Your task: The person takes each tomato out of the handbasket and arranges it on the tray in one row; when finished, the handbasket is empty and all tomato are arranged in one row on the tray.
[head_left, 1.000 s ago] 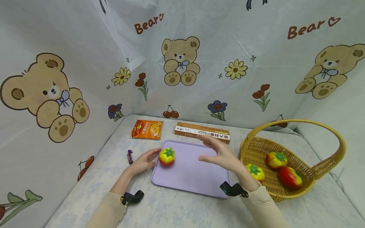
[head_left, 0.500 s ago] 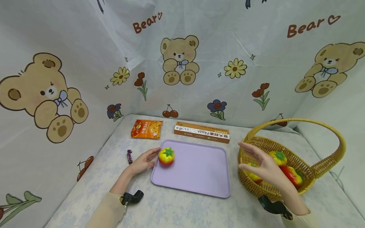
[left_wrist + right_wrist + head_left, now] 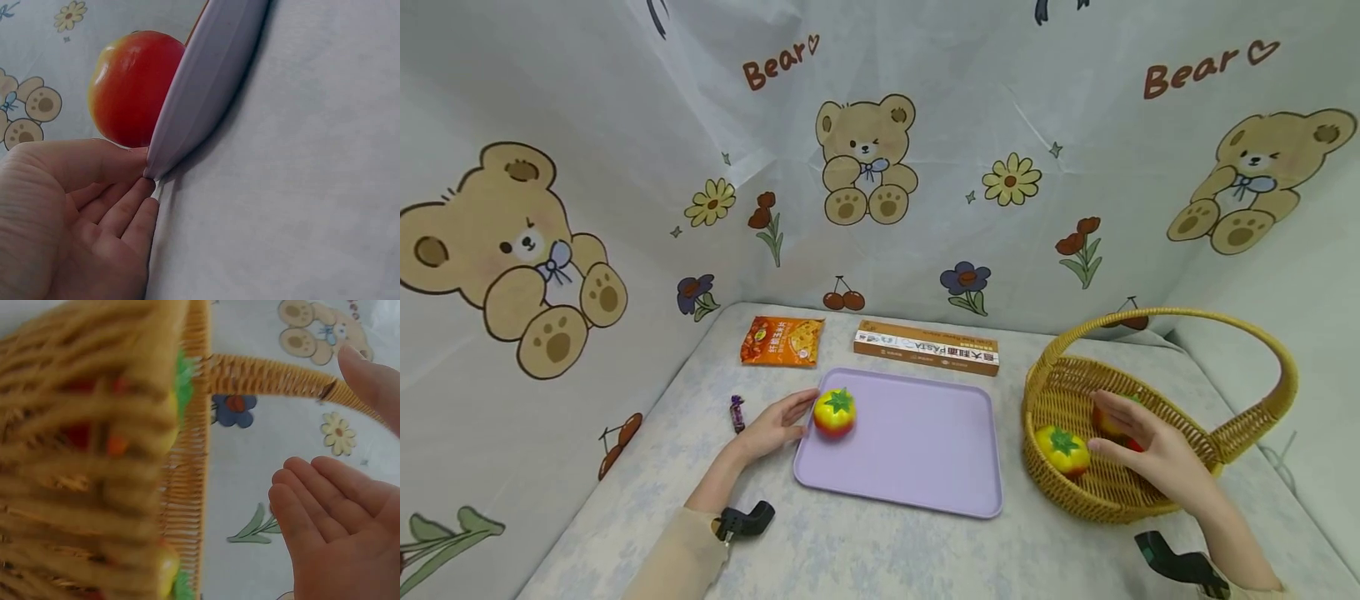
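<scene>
At the left rim of the lilac tray (image 3: pixel 917 442), my left hand (image 3: pixel 773 425) rests with its fingertips touching the edge. Just inside that rim stands a yellow-and-red fruit (image 3: pixel 834 414) with a green leafy top, whose red side shows in the left wrist view. My right hand (image 3: pixel 1159 454) hovers over the wicker basket (image 3: pixel 1067 492), thumb and fingers spread, holding nothing. One similar fruit (image 3: pixel 1063 452) shows fully at the basket's left side. Two more are partly hidden behind the right hand. In the right wrist view the basket's woven wall (image 3: pixel 75 487) covers most of the fruit.
Behind the tray lies a long pasta box (image 3: pixel 927 348), with an orange snack packet (image 3: pixel 782 342) left of it. A small purple wrapped candy (image 3: pixel 737 414) lies left of the tray. The tall basket handle (image 3: pixel 1217 315) arches over the basket. A bear-patterned cloth hangs behind.
My right hand has moved right, from above the tray to over the basket, empty throughout. The left hand has stayed at the tray's edge. The head view has shifted slightly.
</scene>
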Demonstrator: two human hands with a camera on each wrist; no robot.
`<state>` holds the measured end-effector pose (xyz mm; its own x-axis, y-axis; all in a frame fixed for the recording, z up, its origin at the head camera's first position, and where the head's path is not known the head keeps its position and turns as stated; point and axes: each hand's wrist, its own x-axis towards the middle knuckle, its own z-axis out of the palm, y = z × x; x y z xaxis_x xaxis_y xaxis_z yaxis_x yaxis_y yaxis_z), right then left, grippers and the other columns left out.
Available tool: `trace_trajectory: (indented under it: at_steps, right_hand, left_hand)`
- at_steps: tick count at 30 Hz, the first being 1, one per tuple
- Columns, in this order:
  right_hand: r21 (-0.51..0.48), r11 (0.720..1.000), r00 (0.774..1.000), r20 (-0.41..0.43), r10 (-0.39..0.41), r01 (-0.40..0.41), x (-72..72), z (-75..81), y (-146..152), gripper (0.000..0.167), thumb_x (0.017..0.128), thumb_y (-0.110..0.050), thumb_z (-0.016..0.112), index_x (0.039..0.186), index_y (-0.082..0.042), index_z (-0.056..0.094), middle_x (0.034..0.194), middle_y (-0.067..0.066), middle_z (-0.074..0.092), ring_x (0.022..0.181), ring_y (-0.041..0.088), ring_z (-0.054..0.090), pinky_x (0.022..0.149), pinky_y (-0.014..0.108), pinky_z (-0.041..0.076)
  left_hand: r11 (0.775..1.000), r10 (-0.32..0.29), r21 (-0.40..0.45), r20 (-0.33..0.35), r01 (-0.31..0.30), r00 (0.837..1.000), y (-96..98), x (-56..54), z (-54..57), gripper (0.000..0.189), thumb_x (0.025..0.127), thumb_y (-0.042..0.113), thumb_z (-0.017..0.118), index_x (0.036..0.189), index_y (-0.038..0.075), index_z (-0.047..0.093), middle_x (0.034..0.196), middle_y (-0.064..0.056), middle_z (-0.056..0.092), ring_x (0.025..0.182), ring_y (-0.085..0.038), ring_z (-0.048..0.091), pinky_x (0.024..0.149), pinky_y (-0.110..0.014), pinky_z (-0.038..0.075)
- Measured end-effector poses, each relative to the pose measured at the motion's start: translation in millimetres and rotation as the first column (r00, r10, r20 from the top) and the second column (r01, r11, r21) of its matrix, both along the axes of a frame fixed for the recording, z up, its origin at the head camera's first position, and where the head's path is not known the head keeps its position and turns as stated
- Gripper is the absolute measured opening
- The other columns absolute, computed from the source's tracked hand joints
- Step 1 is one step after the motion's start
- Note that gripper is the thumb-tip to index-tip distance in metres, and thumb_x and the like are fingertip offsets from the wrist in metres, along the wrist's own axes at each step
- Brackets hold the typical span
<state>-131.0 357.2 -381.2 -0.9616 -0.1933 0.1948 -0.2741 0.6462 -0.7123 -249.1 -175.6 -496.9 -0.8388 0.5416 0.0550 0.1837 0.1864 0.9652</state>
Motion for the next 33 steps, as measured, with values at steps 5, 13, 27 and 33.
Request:
trace_trajectory:
  at_steps: [5,13,27,33]
  right_hand:
    - [0.057,0.997,0.996,0.078,0.038,-0.043,-15.8,-7.9,12.9,0.066,0.088,-0.022,0.067,0.14,0.004,0.037,0.137,0.027,0.043,0.115,-0.001,0.048,0.086,0.01,0.043]
    - [0.063,0.992,0.973,0.21,0.095,-0.111,-28.6,-20.3,21.2,0.069,0.088,-0.026,0.067,0.14,0.007,0.035,0.139,0.028,0.04,0.123,0.044,0.041,0.09,0.021,0.047]
    - [0.042,0.973,0.951,0.223,0.213,-0.227,-35.1,-44.5,19.9,0.066,0.086,-0.022,0.069,0.137,0.01,0.039,0.135,0.029,0.044,0.119,0.043,0.046,0.086,0.017,0.046]
    - [0.115,0.976,0.965,0.21,0.158,-0.185,-33.6,-47.5,14.2,0.068,0.083,-0.027,0.073,0.137,0.002,0.044,0.132,0.022,0.05,0.114,0.022,0.051,0.085,0.022,0.048]
  left_hand:
    - [1.0,-0.002,0.004,0.006,0.002,1.0,0.3,0.1,4.0,0.063,0.088,-0.011,0.051,0.145,-0.007,0.024,0.151,-0.024,0.022,0.138,-0.037,0.022,0.11,-0.047,0.022]
    - [1.0,-0.001,0.0,0.006,0.001,1.0,-0.7,-1.1,1.1,0.063,0.088,-0.01,0.052,0.145,-0.006,0.025,0.151,-0.022,0.023,0.138,-0.035,0.022,0.11,-0.045,0.022]
    - [1.0,0.005,0.011,0.023,-0.005,1.0,-1.4,-0.8,1.6,0.062,0.089,-0.009,0.052,0.145,-0.006,0.026,0.151,-0.023,0.023,0.138,-0.035,0.021,0.111,-0.045,0.021]
    - [1.0,0.01,0.009,0.029,-0.01,1.0,-0.9,-0.6,0.8,0.062,0.089,-0.009,0.052,0.145,-0.006,0.025,0.151,-0.023,0.023,0.138,-0.035,0.021,0.111,-0.046,0.022]
